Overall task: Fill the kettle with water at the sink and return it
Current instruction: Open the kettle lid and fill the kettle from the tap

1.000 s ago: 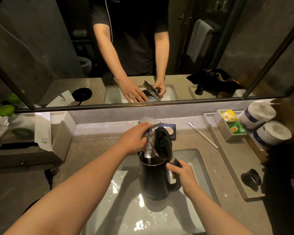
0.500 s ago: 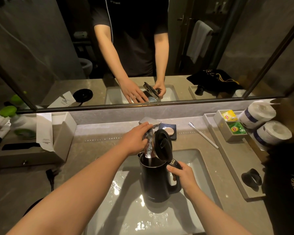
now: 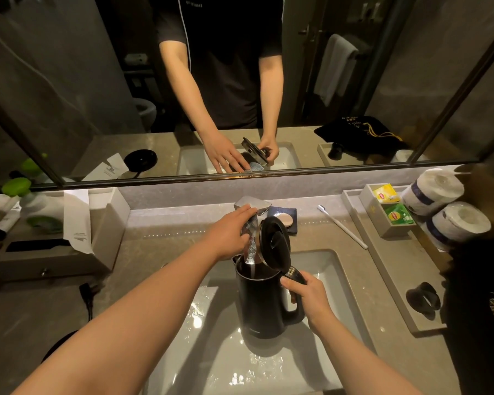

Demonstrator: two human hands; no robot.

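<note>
A black electric kettle (image 3: 261, 305) stands upright over the white sink basin (image 3: 328, 280), its lid (image 3: 274, 243) flipped up and open. My right hand (image 3: 308, 295) grips the kettle's handle on its right side. My left hand (image 3: 230, 233) rests on the chrome faucet (image 3: 253, 206), fingers wrapped over its lever. A stream of water (image 3: 251, 250) runs from the spout into the kettle's open mouth. The water level inside is hidden.
A soap dish (image 3: 285, 219) and white toothbrush (image 3: 341, 226) lie behind the basin. A tray (image 3: 391, 269) on the right holds tea bags (image 3: 397, 218) and a dark object; toilet rolls (image 3: 457, 220) stand beside it. A tissue box (image 3: 103, 220) sits left. A black power cord (image 3: 86, 297) lies on the left counter.
Hardly anything differs. Water keeps running into the kettle, and both hands hold their places on the faucet and the handle.
</note>
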